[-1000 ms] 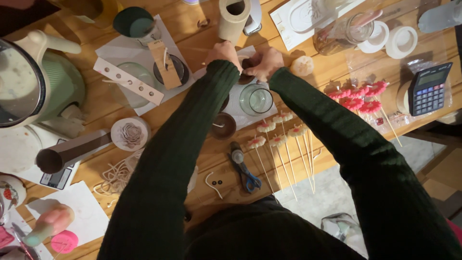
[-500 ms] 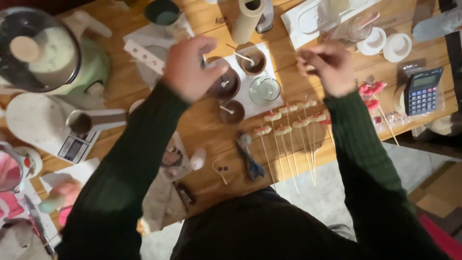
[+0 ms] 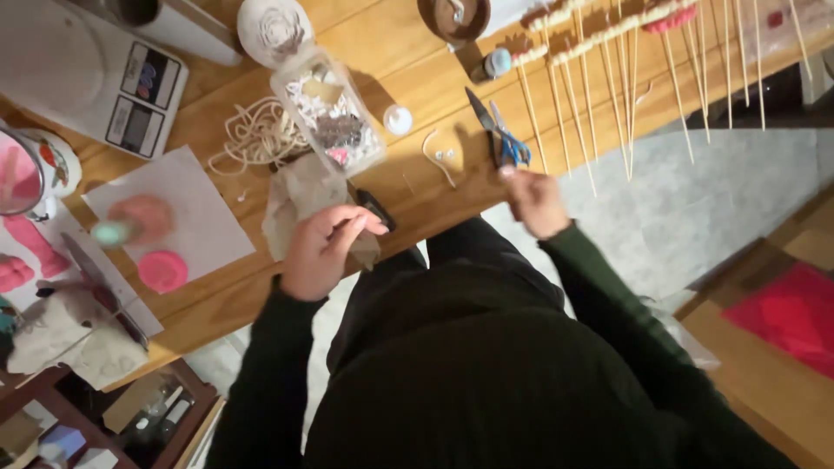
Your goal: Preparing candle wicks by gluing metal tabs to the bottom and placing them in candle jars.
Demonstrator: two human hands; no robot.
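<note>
While the left hand [image 3: 323, 252] hovers half-curled and empty over crumpled brown paper [image 3: 300, 201] at the table's [image 3: 417, 87] near edge, the right hand [image 3: 534, 200] reaches, loosely closed, just below blue-handled scissors [image 3: 499, 139].

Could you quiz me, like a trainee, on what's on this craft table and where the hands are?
1. Which hand is at the crumpled brown paper?
2. True or false: the blue-handled scissors lie on the wooden table, just beyond the right hand.
3. What lies beside the clear plastic box: A) coiled pale cord, B) a calculator?

Key: 1. the left hand; 2. true; 3. A.
</note>
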